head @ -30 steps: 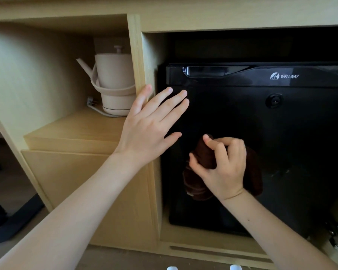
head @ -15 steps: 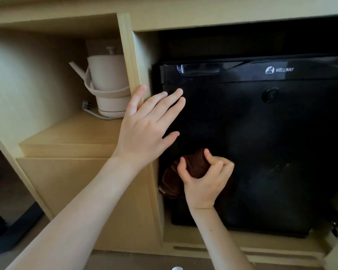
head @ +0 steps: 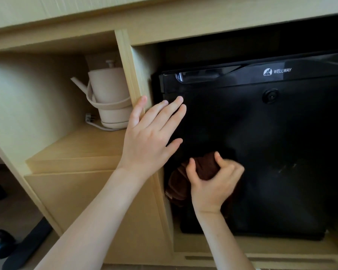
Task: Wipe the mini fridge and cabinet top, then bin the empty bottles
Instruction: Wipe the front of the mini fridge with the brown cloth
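Wiping the mini fridge (head: 271, 152) door, low on the left

The black fridge is set in the right bay of the cabinet (head: 98, 191), and a dark brown cloth (head: 205, 168) is pressed against the lower left of its door. The cloth is bunched and gripped by the curled fingers of the right hand (head: 215, 186). The left hand (head: 150, 137) is laid flat, fingers straight, over the door's left edge. The fridge-wiping step is judged to be in hand. Next, strokes rightward are called for, where faint marks (head: 287, 168) are seen. A beige kettle (head: 109, 98) is shelved at far left.
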Motion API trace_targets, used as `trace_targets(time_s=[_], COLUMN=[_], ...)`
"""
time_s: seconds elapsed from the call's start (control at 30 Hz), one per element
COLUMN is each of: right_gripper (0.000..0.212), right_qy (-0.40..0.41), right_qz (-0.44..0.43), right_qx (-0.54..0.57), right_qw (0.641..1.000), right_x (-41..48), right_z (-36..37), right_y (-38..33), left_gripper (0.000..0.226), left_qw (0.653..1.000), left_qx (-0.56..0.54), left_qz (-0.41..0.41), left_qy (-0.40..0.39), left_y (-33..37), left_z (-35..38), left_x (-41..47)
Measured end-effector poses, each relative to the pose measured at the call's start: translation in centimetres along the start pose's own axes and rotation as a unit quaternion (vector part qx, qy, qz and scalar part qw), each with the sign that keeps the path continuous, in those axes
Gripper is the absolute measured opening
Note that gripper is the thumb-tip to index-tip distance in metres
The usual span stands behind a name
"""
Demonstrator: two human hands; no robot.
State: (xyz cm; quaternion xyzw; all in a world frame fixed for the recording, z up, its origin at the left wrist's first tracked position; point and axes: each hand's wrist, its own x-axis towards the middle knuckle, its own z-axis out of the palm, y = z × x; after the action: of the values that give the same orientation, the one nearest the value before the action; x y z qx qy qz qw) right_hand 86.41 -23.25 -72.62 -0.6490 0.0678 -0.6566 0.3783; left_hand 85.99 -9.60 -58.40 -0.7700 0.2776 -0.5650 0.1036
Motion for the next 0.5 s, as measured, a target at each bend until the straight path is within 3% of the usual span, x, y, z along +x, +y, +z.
trace_targets(time_s=[0.17, 0.37, 0.5], right_gripper=[0.053, 0.049, 0.053], right_qy=[-0.011, 0.068, 0.03], right_qz=[0.126, 0.069, 0.052], right_qx=[-0.012, 0.043, 0.018], right_qw=[0.992, 0.994, 0.998], right_x=[-1.9, 5.9, 3.3], right_z=[-1.6, -0.2, -1.9], right_y=[0.1, -1.8, 1.0], left_gripper=[0.068, 0.069, 0.068], left_qw=[1.0, 1.0, 1.0], left_qx=[-0.001, -0.014, -0.02], left_qz=[-0.007, -0.009, -0.008], left_qy=[-0.008, -0.006, -0.004], left_y=[0.5, 2.0, 2.3], left_z=[-0.2, -0.1, 0.1], left_x=[0.1, 0.8, 1.5])
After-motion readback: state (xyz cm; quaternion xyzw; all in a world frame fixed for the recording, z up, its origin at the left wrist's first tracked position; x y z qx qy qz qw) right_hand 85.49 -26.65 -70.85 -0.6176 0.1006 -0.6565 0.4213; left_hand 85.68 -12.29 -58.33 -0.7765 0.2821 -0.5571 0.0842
